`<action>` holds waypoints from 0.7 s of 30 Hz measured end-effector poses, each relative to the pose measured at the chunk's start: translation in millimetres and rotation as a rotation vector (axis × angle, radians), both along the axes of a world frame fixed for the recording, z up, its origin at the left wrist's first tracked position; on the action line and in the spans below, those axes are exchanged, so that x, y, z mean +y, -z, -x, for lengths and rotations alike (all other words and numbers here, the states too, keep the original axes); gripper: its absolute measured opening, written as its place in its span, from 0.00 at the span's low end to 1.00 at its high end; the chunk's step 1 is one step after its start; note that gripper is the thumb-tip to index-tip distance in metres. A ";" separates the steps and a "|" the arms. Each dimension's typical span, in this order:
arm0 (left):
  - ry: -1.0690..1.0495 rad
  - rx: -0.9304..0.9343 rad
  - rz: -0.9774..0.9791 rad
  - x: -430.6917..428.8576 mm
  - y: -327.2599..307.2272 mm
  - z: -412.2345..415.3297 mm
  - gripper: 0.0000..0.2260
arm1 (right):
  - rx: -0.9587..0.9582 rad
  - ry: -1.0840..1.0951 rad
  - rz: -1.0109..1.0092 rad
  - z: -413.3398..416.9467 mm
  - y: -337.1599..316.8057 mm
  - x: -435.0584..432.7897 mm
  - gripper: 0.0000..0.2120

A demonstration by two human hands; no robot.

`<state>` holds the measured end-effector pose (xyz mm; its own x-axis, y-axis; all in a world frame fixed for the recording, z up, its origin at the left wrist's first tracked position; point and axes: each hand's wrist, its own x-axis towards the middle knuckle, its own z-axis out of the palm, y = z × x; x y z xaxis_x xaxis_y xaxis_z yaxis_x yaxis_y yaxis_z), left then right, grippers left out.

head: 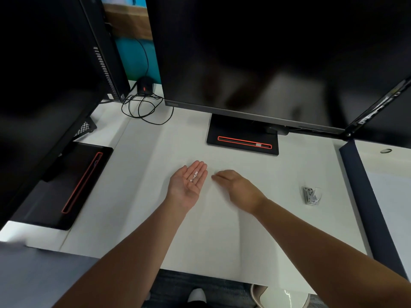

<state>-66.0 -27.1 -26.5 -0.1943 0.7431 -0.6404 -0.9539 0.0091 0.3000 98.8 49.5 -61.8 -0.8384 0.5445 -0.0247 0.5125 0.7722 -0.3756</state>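
Gathering white pieces (pixel 194 175), likely almost done: left grip (pixel 186 185) spread, cradling several; right grip (pixel 233 185) resting flat on counter (pixel 222 241).

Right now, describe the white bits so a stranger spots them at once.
From the middle monitor's stand, come nearer to the left hand, palm up. The white bits lie on its fingers: tiny and round, unlike the grey metal in the cup at right.

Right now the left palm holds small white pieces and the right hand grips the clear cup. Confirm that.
Not quite. In the head view the right hand grips nothing: it is palm down beside the left palm; the clear cup stands apart, to its right.
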 end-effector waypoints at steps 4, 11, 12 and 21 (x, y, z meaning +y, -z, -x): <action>0.029 0.008 0.002 -2.2 -3.3 -7.3 0.15 | 0.009 0.056 -0.015 -19.9 0.2 -21.9 0.33; 0.065 0.005 0.006 -10.7 -2.5 -19.7 0.15 | 0.079 0.169 0.070 -39.0 -9.7 -56.7 0.21; 0.069 0.005 0.007 -12.3 -2.3 -21.3 0.15 | 0.090 0.215 0.107 -39.1 -13.5 -57.1 0.20; 0.066 0.005 0.007 -20.0 -0.4 -27.5 0.15 | 0.014 0.430 0.064 -46.8 -15.2 -55.9 0.19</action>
